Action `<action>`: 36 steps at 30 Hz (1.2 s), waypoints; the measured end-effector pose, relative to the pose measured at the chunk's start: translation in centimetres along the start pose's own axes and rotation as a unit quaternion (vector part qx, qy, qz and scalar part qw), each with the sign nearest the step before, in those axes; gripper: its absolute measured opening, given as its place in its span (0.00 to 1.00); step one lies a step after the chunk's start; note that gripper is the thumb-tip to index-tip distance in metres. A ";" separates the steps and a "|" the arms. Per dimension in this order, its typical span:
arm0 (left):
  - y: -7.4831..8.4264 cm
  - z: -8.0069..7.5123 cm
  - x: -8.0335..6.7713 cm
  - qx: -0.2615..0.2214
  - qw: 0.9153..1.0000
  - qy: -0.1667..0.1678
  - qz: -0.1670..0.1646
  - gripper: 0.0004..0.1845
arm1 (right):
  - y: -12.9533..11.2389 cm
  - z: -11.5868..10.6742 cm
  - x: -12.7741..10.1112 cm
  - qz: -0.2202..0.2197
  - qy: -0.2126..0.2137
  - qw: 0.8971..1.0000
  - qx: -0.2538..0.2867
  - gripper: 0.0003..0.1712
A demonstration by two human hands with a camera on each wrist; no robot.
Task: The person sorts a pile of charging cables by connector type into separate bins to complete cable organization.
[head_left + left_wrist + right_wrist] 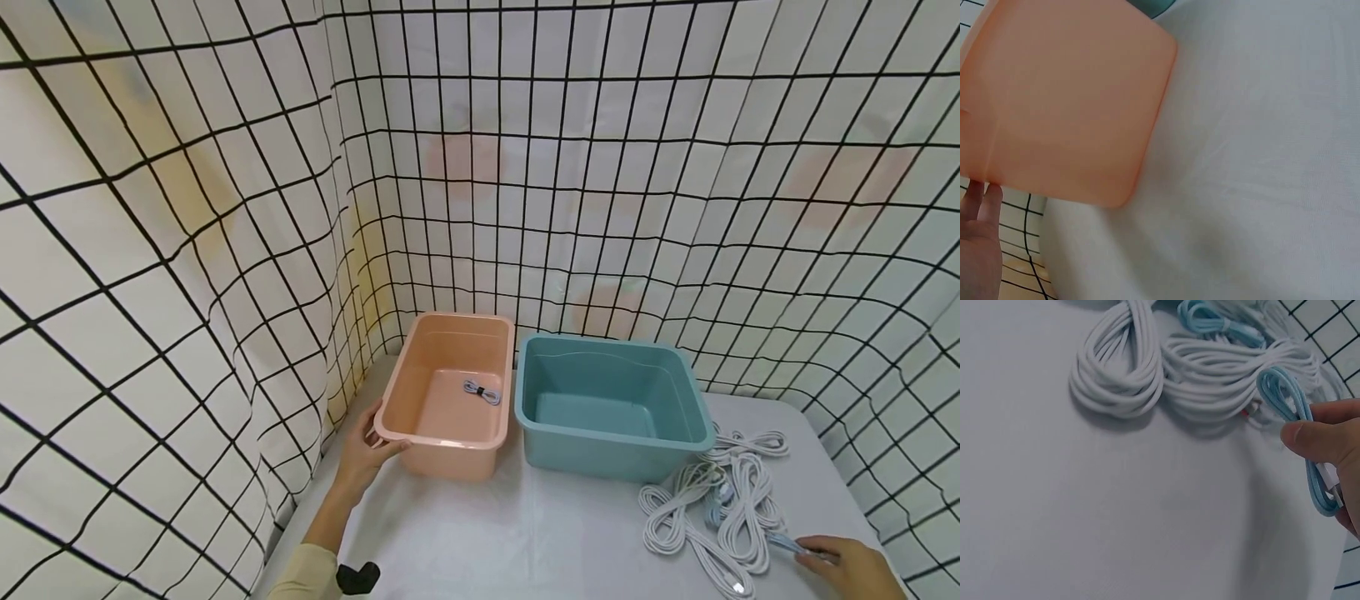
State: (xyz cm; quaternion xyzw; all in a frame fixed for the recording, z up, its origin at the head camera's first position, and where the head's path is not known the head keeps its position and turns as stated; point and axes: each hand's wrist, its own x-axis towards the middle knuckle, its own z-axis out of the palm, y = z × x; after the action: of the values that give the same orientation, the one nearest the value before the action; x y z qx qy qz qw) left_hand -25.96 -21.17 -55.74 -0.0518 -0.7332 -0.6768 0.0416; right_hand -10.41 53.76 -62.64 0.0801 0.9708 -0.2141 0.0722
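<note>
Peach tub, head view: we see the peach tub toward the table's far left corner, with one small tied cable lying on its floor.
Left hand, head view: our left hand grips the tub's near left corner, thumb along the front. If we pulled unevenly here, the tub could swing into its neighbour.
Teal tub, head view: the teal tub stands just beside it, near the table's far edge.
White cables, head view: the white cables heap between the teal tub and the table's right edge, their loops overlapping.
Right hand, head view: our right hand, by the table's near right corner, pinches a light blue cable beside that heap.
Tub wall, left wrist view: two of our fingertips meet the peach wall; the thumb is out of sight, so we cannot tell its pressure from here.
Blue loop, right wrist view: thumb and fingers pinch the folded cable mid-length, its metal plug showing below. The open loop could snag a white coil and drag the heap; a light pinch could let it slip.
Second blue bundle, right wrist view: another blue bundle rests among the white coils, where tangling seems likeliest.
</note>
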 end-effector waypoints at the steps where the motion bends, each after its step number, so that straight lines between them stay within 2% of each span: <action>1: 0.0 0.0 0.0 0.002 1.000 0.001 0.002 0.50 | -0.4 -0.3 0.1 -0.005 0.006 1.000 0.002 0.31; 8: -0.1 0.0 0.0 0.009 1.000 0.000 0.006 0.51 | -2.9 -2.2 0.5 -0.051 0.065 0.996 0.017 0.20; 12: -0.2 -0.1 0.1 0.008 1.000 -0.001 0.003 0.51 | -3.9 -3.2 0.7 -0.070 0.084 0.994 0.020 0.20; 20: -0.5 -0.1 0.2 0.009 1.000 0.005 0.005 0.51 | -5.9 -5.3 1.2 -0.069 0.112 0.991 0.031 0.20; 29: -0.6 -0.1 0.3 0.007 1.000 0.003 -0.010 0.51 | -8.9 -8.1 1.7 -0.079 0.123 0.989 0.039 0.21; 36: -0.5 -0.2 0.2 0.004 1.000 0.004 -0.006 0.51 | -11.7 -10.0 2.5 -0.086 0.117 0.988 0.056 0.24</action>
State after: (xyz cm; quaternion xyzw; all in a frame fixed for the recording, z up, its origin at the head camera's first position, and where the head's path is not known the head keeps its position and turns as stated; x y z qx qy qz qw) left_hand -26.22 -21.39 -56.16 -0.0447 -0.7361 -0.6741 0.0405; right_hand -16.11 47.91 -49.39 0.0252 0.9624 -0.2627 -0.0649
